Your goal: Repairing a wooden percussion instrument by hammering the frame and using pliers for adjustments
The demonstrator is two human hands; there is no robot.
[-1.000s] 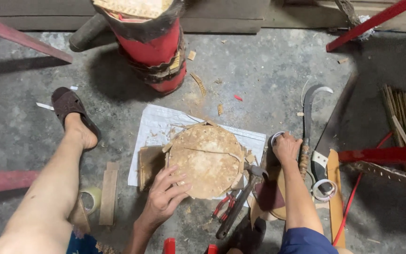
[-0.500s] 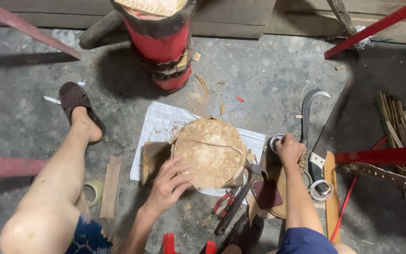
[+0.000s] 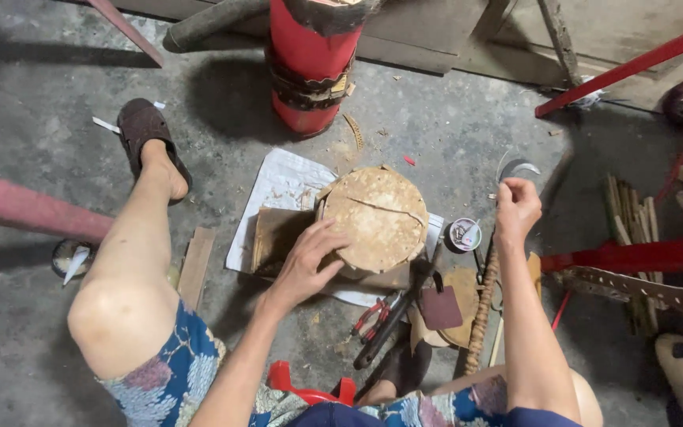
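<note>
On the grey concrete floor (image 3: 33, 332), the left hand (image 3: 306, 261) rests flat, fingers spread, on the round cracked wooden block (image 3: 377, 217) atop white sheeting (image 3: 278, 186). Further right, the right hand (image 3: 517, 207) is closed around the curved sickle blade's handle (image 3: 511, 170), seemingly fetching a tool; cutting next needs the block steadied.

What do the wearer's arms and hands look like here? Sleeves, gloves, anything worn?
Both forearms are bare, with no sleeves in view. The left hand and right hand wear no gloves; no rings, watch or bands are visible from this angle. The only clothing showing is a blue floral-print garment over the lap.
</note>
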